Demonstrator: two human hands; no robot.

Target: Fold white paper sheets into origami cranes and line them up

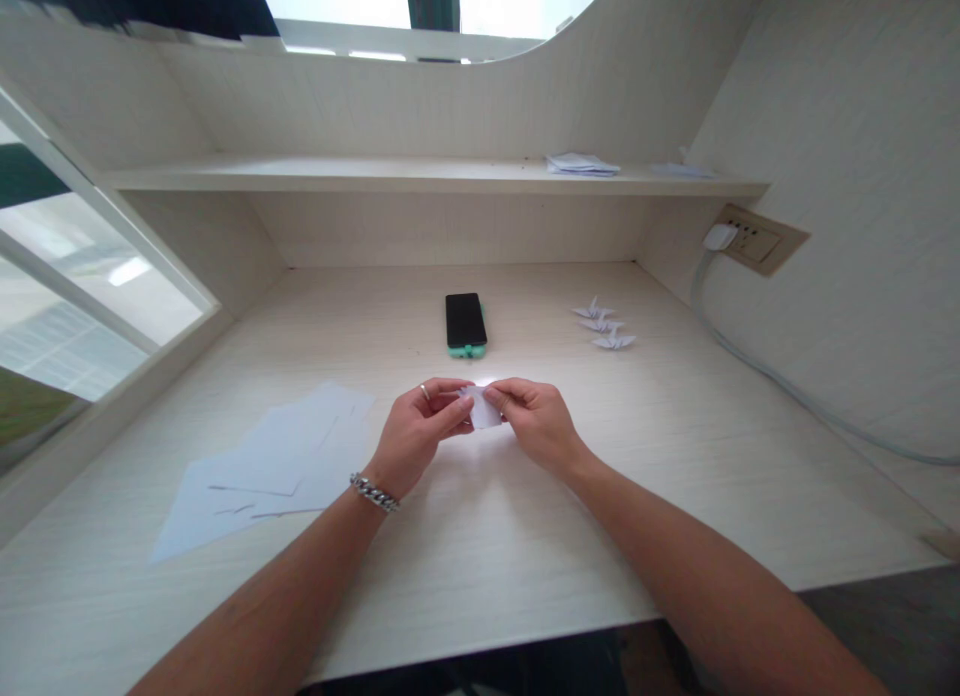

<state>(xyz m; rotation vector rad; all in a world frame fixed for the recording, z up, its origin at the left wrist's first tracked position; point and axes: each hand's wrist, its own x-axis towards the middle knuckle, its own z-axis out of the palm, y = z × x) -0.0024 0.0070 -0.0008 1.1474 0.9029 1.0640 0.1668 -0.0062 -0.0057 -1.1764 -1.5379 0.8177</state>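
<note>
A small folded piece of white paper (484,409) is held just above the desk between both hands. My left hand (421,431), with a ring and a metal bracelet on the wrist, pinches its left side. My right hand (538,422) pinches its right side with fingers curled. Both hands are closed on the paper. A loose stack of white paper sheets (264,466) lies on the desk to the left of my left hand. Three small folded paper cranes (604,327) sit in a row at the right back of the desk.
A black phone in a teal case (465,323) lies face up behind my hands. More folded papers (582,164) rest on the shelf above. A white plug in a wall socket (739,238) trails a cable along the right wall. A window frame stands at the left.
</note>
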